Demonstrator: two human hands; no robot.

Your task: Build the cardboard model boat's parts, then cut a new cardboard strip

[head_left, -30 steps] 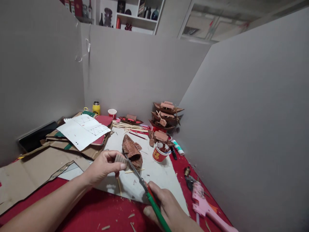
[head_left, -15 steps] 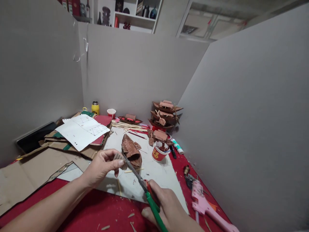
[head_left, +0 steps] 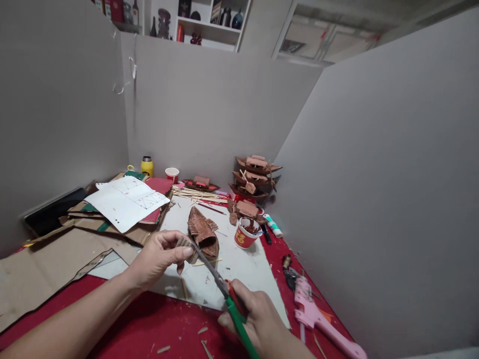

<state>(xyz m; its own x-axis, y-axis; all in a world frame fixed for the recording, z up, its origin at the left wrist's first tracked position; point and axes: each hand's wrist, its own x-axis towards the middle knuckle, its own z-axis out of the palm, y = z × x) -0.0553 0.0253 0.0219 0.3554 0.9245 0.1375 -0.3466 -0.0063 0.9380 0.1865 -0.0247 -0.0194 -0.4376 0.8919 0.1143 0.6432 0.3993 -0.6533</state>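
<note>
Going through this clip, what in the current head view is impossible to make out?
All in the head view:
- Ribbed piece: full outline, covered by the left hand.
- Scissors: rear of the handle, cut off by the bottom edge; the right hand covers part of the grip.
- White sheet: finer markings, too small to read.
- Red cup right of the boat: its bottom, hidden by the near wall.

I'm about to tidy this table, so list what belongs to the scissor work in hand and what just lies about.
In the job: ridged piece, in the left hand; scissors, in the right hand, blades at the piece; probably the model boat.

Lying about, seemingly: yellow bottle; far red cup; scraps on the red cloth; pink glue gun, in neither hand.
</note>
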